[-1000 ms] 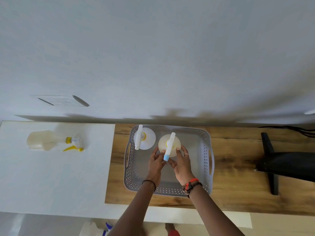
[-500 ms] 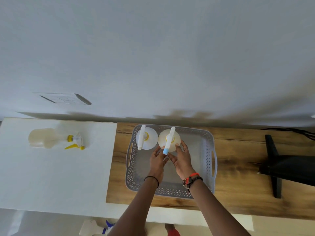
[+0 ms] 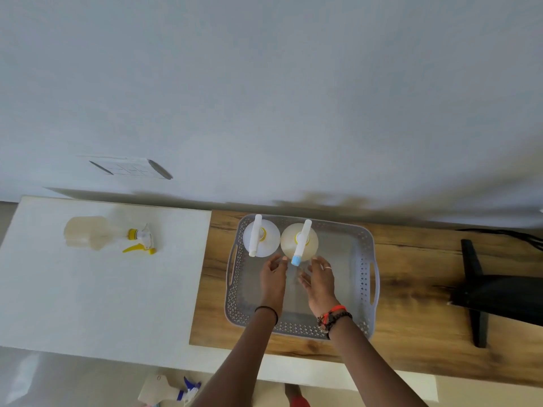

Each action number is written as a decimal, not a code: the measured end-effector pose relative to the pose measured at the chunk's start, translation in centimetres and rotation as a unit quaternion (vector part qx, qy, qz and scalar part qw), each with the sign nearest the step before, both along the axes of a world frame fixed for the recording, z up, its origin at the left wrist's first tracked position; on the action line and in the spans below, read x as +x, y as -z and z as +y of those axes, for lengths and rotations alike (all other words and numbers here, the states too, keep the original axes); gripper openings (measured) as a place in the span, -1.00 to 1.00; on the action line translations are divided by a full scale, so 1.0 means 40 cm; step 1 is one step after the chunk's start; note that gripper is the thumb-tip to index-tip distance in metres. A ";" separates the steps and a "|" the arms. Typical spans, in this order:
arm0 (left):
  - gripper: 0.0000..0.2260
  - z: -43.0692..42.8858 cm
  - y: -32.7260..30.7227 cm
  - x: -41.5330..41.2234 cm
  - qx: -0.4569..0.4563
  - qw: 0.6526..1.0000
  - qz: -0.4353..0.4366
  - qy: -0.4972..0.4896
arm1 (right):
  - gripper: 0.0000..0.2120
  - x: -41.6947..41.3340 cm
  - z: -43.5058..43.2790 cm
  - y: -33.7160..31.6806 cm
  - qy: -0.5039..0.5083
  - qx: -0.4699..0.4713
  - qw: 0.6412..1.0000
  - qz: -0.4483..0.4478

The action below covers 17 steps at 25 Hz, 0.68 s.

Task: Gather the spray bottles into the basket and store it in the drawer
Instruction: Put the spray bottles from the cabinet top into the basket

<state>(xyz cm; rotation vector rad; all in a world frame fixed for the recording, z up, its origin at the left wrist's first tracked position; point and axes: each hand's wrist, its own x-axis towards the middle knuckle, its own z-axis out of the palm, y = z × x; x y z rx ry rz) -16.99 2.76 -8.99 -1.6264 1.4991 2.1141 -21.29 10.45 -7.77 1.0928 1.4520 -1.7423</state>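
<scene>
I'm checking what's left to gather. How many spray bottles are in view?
4. Two stand in the basket: white bottle, blue-nozzled bottle. A yellow-trigger bottle lies on the white counter. One blue-trigger bottle sits below the counter edge. Others may be hidden.

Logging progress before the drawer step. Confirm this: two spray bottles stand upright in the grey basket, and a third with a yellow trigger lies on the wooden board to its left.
One detail is off. The yellow-trigger bottle lies on the white surface, not the wooden board. The head view shows it. The two upright bottles in the grey basket are right.
</scene>
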 end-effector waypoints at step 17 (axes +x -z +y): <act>-0.74 -0.373 -0.038 0.500 -0.243 0.964 -0.035 0.105 | -0.77 0.341 -0.348 -0.060 -0.082 0.003 0.996 -0.027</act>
